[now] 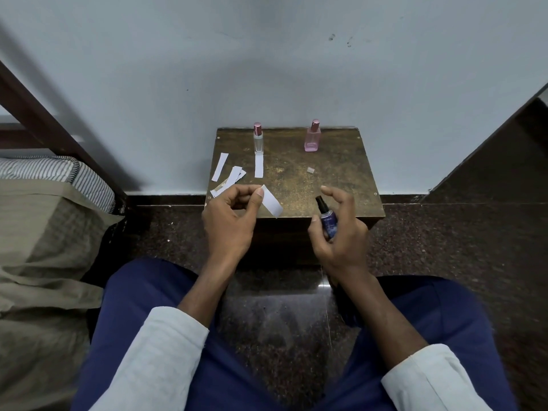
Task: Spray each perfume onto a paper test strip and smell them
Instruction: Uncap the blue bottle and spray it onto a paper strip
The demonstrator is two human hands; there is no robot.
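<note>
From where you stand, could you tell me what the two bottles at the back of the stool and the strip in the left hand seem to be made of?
The clear bottle and the pink bottle look like glossy glass, since both are see-through; their shiny pink caps could be metal or plastic. The strip pinched by the left hand looks like matte white paper: thin, flat and opaque.
</note>
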